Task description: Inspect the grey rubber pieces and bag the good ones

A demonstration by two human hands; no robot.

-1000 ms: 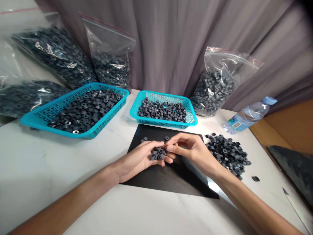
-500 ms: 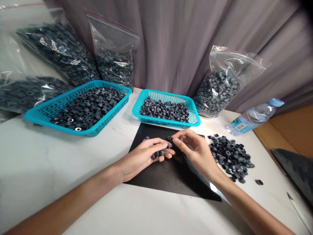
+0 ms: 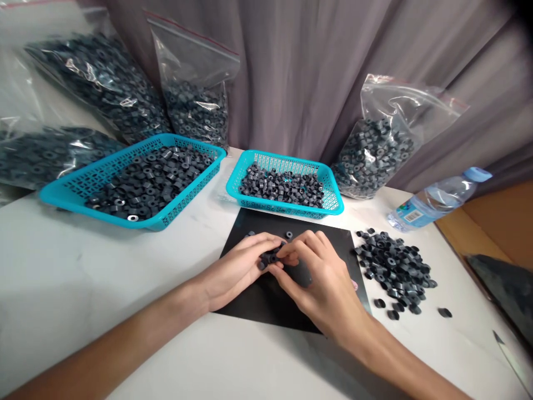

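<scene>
Several small dark grey rings (image 3: 270, 258) with centre holes lie in my left hand (image 3: 245, 258), whose fingers curl around them above the black sheet (image 3: 266, 308). My right hand (image 3: 318, 275) reaches across from the right, its thumb and forefinger closed on a ring at the left hand's fingertips. The exact grip is partly hidden by the fingers. One loose ring (image 3: 288, 235) rests on the sheet just beyond both hands. Another ring (image 3: 250, 234) shows behind my left hand. A small pink object (image 3: 354, 284) peeks out beside my right hand, too covered to name.
Two turquoise baskets, one large (image 3: 104, 218) and one smaller (image 3: 287, 208), hold grey pieces. A loose pile (image 3: 395, 266) lies on the white table (image 3: 175, 355) at right, near a water bottle (image 3: 437, 200). Filled zip bags (image 3: 195, 105) stand behind, before a grey curtain (image 3: 291, 72).
My right hand has moved left and down from beside the loose ring to the rings in my left hand. That loose ring stays on the sheet. The view has shifted slightly.
</scene>
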